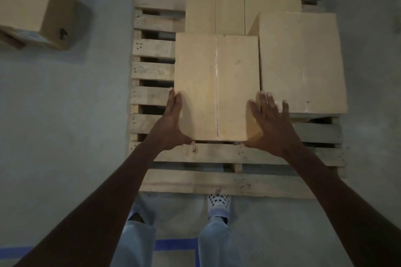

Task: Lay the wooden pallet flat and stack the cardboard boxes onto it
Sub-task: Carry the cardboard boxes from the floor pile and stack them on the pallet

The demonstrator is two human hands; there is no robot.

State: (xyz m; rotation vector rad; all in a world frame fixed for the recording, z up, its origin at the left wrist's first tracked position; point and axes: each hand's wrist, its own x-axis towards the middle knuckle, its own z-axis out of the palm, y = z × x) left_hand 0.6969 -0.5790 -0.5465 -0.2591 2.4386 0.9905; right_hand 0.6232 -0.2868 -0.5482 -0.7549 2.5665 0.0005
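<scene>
Blue tape (173, 244) ran across the grey concrete floor (65, 115) by the person's feet. The wooden pallet (217, 154) lay flat, slats running left-right. Left hand (171, 123) and right hand (269, 123) had straight fingers pressed flat on either side of the front box (217, 86), long axis pointing away, taped seam down the middle. Beside it sat the right box (303, 60), behind them the back box (243, 2). Far left, a spare box (36, 4) sat tilted on the floor. Couldn't read any writing.
</scene>
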